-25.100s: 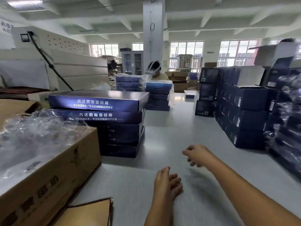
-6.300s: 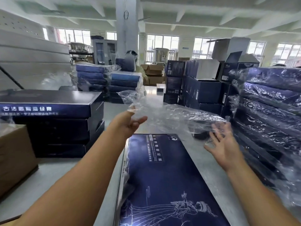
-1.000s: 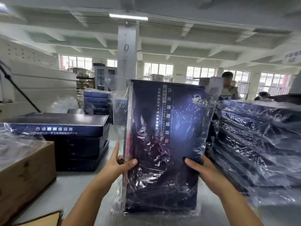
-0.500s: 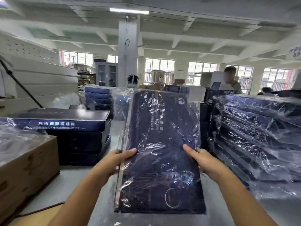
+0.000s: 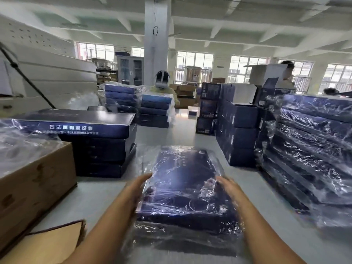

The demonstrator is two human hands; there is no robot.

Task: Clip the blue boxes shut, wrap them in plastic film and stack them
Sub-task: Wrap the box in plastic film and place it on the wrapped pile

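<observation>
A flat blue box in a clear plastic film bag (image 5: 182, 187) lies low over the grey table (image 5: 99, 195), its long side pointing away from me. My left hand (image 5: 136, 189) holds its left edge and my right hand (image 5: 229, 187) holds its right edge; both are blurred. Loose film sticks out past the near end. To the right stands a stack of film-wrapped blue boxes (image 5: 312, 149). On the left sits a stack of bare blue boxes (image 5: 99, 141).
A brown cardboard carton (image 5: 34, 183) topped with crumpled film (image 5: 19, 145) stands at the near left. Small dark blue cartons (image 5: 240, 134) are stacked at the centre right. More wrapped stacks (image 5: 152, 109) and a person in a headset (image 5: 162, 82) are at the table's far end.
The wrapped box has gone from upright in front of me to lying nearly flat, low over the table. Both hands have come down with it, still on its two side edges.
</observation>
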